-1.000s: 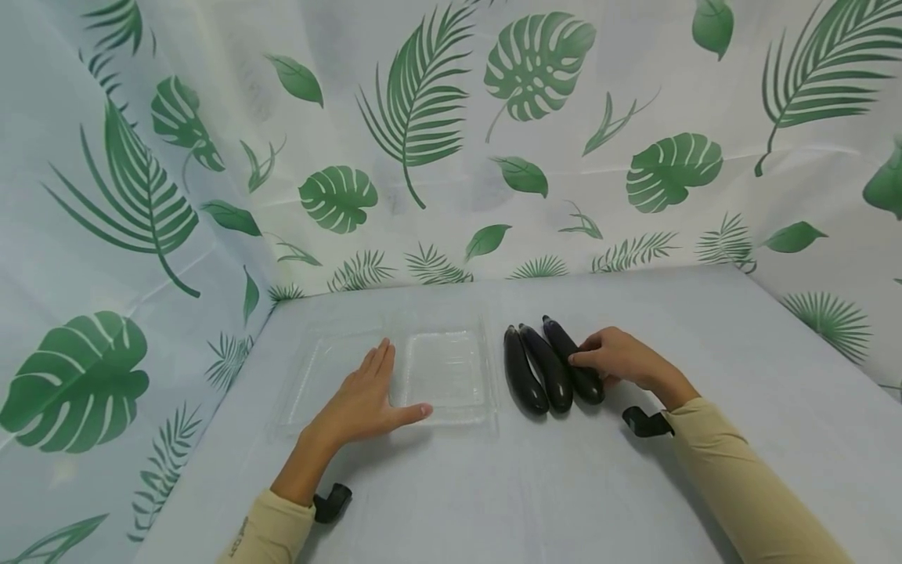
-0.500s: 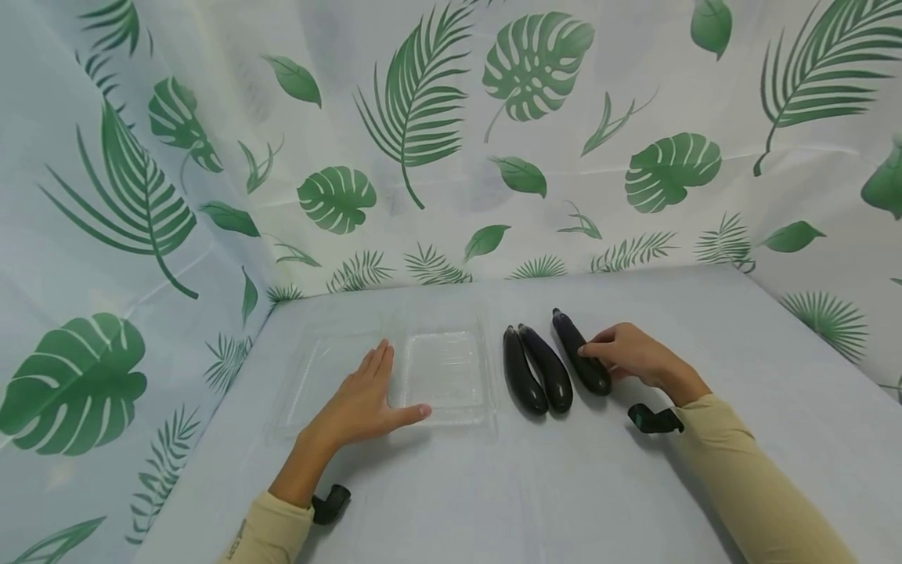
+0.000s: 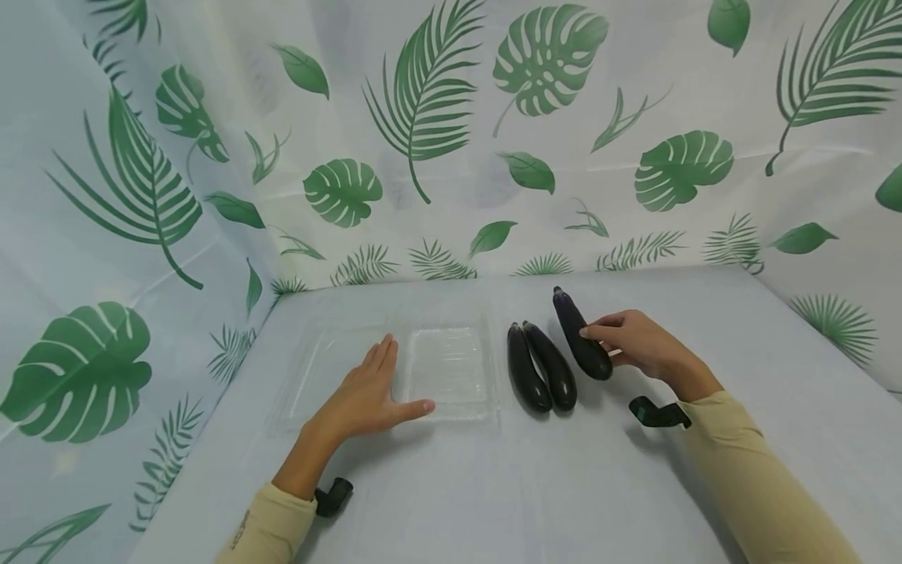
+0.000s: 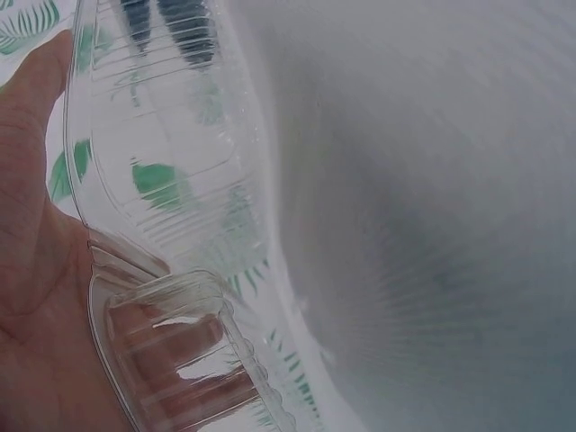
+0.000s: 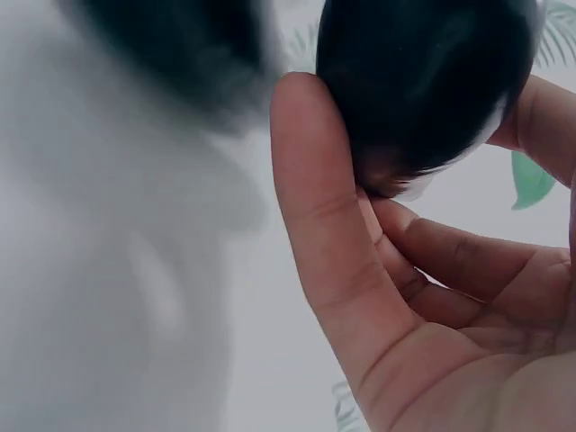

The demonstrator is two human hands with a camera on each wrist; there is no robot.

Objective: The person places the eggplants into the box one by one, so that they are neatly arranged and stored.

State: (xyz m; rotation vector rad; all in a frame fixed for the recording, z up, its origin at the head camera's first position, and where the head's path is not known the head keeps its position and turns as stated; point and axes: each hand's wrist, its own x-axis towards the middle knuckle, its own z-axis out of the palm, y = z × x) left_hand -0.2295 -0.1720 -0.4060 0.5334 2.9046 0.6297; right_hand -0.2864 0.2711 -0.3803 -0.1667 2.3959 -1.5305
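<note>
Backdrop: a pale curtain (image 3: 451, 133) printed with green palm and monstera leaves hung behind and to both sides; its top and outer edges were cut off by the frame.
Surface: a light grey-blue table (image 3: 493, 486) ran from the curtain toward the person; its near edge lay out of view.
Clear tray: an open transparent clamshell container (image 3: 451, 368) lay flat on the table left of centre; its outline was faint against the cloth, and the left half was hard to trace. In the left wrist view its ribbed wall (image 4: 171, 180) filled the left side, with curtain leaves showing through it.
Left hand: the left hand (image 3: 366, 395) lay flat on the container, fingers straight and together, thumb spread toward the right half; it held nothing. The wrist view showed only palm and part of the fingers (image 4: 36, 297) through the plastic.
Right hand: the right hand (image 3: 634, 345) gripped the lower part of one eggplant, thumb on one side and fingers curled round the other. Close up, the fingers (image 5: 324, 234) cupped the dark rounded end (image 5: 423, 81).
Held eggplant: the held eggplant (image 3: 574, 329) was tilted, stem end pointing away and up, right of the other two and apart from them; whether its lower end touched the table could not be told.
Other eggplants: two eggplants (image 3: 543, 376) lay side by side, touching, just beside the container's right edge. In the right wrist view they were only a dark blur.
Wrist straps: black straps (image 3: 658, 413) sat at both cuffs, partly hidden by beige sleeves.
</note>
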